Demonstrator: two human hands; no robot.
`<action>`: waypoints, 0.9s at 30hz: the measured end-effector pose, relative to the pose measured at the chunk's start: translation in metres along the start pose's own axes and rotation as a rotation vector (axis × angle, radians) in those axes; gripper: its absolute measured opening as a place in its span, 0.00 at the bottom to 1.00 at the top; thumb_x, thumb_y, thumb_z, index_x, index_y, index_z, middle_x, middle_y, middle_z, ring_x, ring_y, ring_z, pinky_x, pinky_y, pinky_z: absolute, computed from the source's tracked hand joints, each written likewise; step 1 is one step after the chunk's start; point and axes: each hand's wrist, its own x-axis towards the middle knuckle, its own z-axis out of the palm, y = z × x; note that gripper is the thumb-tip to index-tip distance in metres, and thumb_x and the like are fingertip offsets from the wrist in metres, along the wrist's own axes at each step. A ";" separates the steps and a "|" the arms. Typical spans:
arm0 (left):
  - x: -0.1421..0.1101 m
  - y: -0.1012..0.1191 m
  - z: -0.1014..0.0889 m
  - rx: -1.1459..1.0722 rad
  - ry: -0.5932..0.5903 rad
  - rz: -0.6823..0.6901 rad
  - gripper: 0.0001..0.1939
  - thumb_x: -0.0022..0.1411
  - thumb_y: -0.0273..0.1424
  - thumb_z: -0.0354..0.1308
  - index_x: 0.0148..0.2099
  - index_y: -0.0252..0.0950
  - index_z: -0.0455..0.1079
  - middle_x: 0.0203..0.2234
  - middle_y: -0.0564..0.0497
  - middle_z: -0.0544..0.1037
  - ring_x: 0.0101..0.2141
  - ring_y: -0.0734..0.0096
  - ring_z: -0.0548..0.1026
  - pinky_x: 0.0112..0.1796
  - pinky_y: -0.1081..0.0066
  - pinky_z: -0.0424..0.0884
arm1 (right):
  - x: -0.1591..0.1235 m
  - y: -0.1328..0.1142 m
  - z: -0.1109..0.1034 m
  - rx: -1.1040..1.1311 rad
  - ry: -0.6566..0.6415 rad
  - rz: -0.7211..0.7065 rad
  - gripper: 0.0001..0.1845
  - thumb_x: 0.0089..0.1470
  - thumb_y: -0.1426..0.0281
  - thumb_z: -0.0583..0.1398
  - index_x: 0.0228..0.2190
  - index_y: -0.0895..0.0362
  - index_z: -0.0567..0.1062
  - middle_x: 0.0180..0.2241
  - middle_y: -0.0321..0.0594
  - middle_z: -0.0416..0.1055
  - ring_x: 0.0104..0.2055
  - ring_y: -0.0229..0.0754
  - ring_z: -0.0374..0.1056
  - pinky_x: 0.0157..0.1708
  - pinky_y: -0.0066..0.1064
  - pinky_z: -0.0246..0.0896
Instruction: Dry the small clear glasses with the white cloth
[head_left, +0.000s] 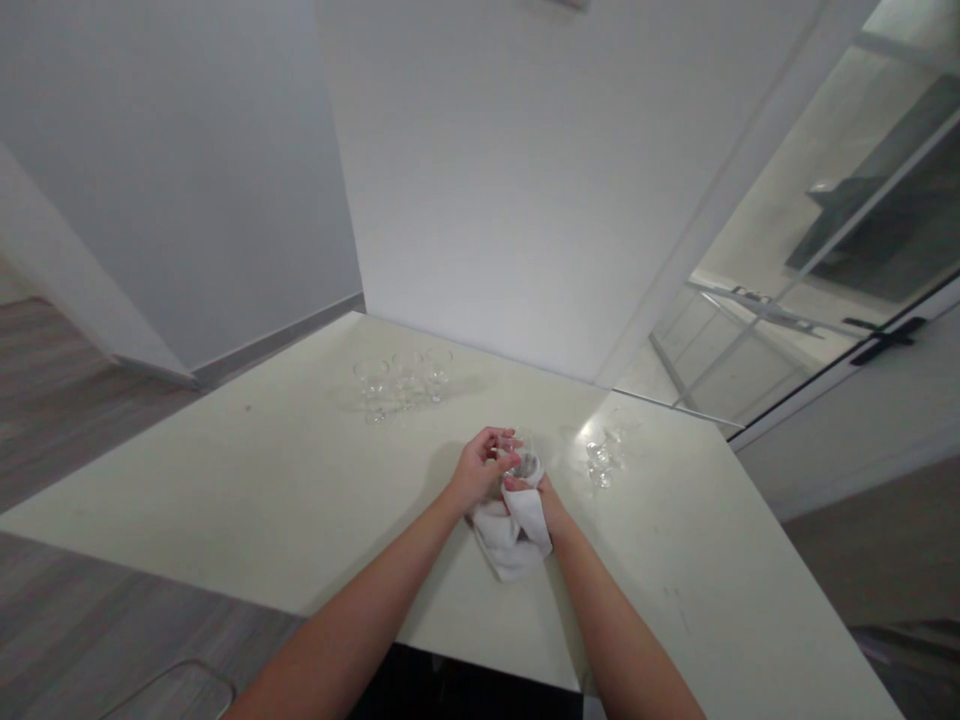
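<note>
Transparent glass (527, 463), crumpled white cloth (532, 516) against it

No words, numbers or signs can be read here; a small grey thing (571, 3) high up on the white wall (487, 180) is cut off, and no letters can be read on it

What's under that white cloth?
Part of the right hand is under the cloth, and the table shows around it. Whatever the folds cover can't be seen.
</note>
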 end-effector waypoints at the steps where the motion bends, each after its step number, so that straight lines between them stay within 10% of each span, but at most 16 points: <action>1: 0.001 0.001 -0.001 0.012 0.022 0.011 0.25 0.47 0.37 0.69 0.46 0.34 0.69 0.39 0.43 0.79 0.39 0.65 0.76 0.39 0.68 0.71 | 0.002 0.000 0.000 0.004 0.012 -0.027 0.22 0.40 0.61 0.69 0.38 0.54 0.74 0.32 0.37 0.75 0.30 0.41 0.68 0.34 0.33 0.66; 7: 0.004 0.009 -0.007 -0.028 0.254 0.061 0.24 0.50 0.40 0.67 0.46 0.34 0.69 0.41 0.43 0.79 0.42 0.63 0.76 0.42 0.66 0.71 | 0.008 -0.003 0.000 0.165 0.310 0.010 0.20 0.42 0.58 0.67 0.37 0.54 0.74 0.30 0.34 0.76 0.32 0.42 0.71 0.36 0.34 0.66; 11: 0.005 0.011 -0.010 -0.055 0.335 0.087 0.24 0.52 0.42 0.65 0.47 0.34 0.67 0.44 0.41 0.78 0.44 0.63 0.76 0.44 0.64 0.70 | 0.010 -0.008 -0.001 0.306 0.217 0.027 0.21 0.43 0.55 0.66 0.35 0.56 0.74 0.32 0.39 0.77 0.34 0.44 0.73 0.39 0.37 0.67; 27: -0.022 0.017 0.003 0.482 0.167 0.479 0.35 0.44 0.37 0.71 0.54 0.38 0.66 0.45 0.41 0.76 0.45 0.59 0.74 0.40 0.64 0.72 | 0.009 -0.001 -0.007 -0.104 0.147 -0.145 0.13 0.39 0.64 0.67 0.29 0.57 0.75 0.24 0.34 0.73 0.28 0.40 0.65 0.33 0.31 0.62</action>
